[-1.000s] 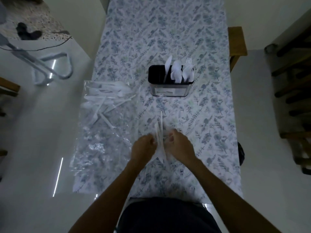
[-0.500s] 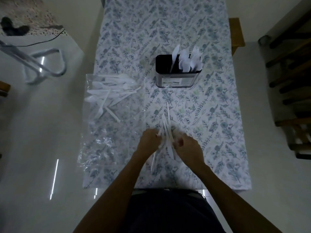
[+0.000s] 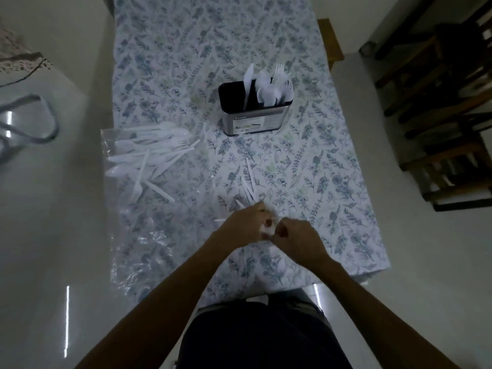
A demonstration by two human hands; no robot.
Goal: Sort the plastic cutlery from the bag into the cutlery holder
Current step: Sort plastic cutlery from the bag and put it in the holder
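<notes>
- Both hands meet over the near middle of the table (image 3: 346, 166): my left hand (image 3: 243, 225) and right hand (image 3: 295, 239) are curled round a small bundle of cutlery (image 3: 249, 186), whose white handles fan out away from me past my left knuckles.
- Which pieces each hand pinches I cannot tell; the fingers hide the bundle's near end.
- Slips are the risk, I think: the pieces are thin and slick, and loosening either grip to pick one out could spill the rest onto the cloth.
- Mixed types could also end in the wrong slot if I drop them in together.
- From my grip the holder (image 3: 254, 113) stands farther out and a touch right, well apart, with knives, spoons and forks already upright in it.
- Off to the left lies the bag (image 3: 127, 235), flat, with a pile (image 3: 151, 155) of unsorted pieces on its far end, near the table's left edge.
</notes>
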